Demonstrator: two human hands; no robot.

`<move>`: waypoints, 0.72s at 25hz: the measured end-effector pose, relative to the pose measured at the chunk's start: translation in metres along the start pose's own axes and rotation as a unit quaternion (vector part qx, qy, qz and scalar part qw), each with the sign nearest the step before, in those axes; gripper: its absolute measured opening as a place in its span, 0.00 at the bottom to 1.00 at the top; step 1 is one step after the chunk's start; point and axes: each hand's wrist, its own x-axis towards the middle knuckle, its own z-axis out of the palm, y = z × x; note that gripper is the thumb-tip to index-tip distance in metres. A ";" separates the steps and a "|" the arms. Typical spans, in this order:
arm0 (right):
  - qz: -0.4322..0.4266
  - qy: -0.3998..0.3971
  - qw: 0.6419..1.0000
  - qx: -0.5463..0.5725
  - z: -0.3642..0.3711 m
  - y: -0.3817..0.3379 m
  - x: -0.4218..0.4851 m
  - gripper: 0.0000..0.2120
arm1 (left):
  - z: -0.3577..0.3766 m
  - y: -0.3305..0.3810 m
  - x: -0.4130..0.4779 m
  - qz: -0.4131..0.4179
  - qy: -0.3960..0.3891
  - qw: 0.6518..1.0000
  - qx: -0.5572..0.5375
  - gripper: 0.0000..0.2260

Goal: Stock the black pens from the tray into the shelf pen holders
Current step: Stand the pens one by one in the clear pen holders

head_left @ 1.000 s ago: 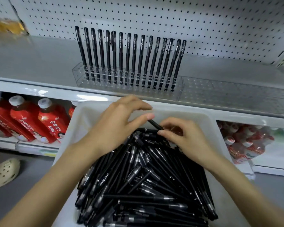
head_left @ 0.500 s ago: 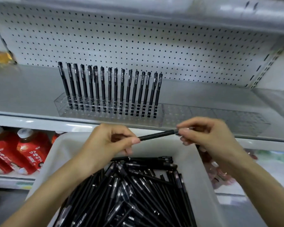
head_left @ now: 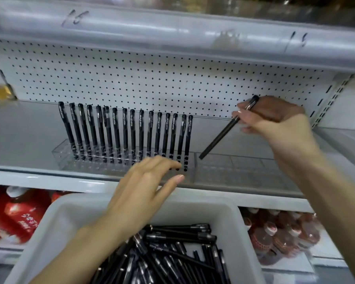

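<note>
The right hand (head_left: pixel 275 121) pinched 1 slim black plastic pen (head_left: pixel 219 138) near its cap, tip slanting toward the left end of the empty clear plastic holder (head_left: pixel 244 171) below it. The left hand (head_left: pixel 143 185) hovered spread and empty before the upright black pens (head_left: pixel 140 132) in the filled clear holder (head_left: pixel 64 158). Held high and tilted, the tip might skid past a hole, or the left hand knock those pens toward the white plastic tray (head_left: pixel 70 222) under its wrist.

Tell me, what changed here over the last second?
The right hand lifted one pen from the tray toward the empty holder on the shelf. The left hand let go of it and now hovers open. The row of standing pens stayed as it was.
</note>
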 end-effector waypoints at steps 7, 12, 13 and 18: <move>-0.007 -0.020 0.997 -0.071 0.009 0.021 0.036 0.07 | 0.018 -0.016 0.003 0.029 -0.035 0.980 0.195 0.24; 0.014 -0.071 0.994 -0.077 0.010 0.033 0.042 0.07 | 0.020 -0.018 0.003 0.039 -0.030 0.976 0.212 0.24; 0.021 -0.090 0.992 -0.086 0.012 0.036 0.042 0.06 | 0.020 -0.018 0.004 0.040 -0.030 0.976 0.212 0.24; 0.050 -0.139 0.978 -0.147 0.017 0.050 0.041 0.08 | 0.023 -0.018 0.002 0.044 -0.030 0.975 0.216 0.25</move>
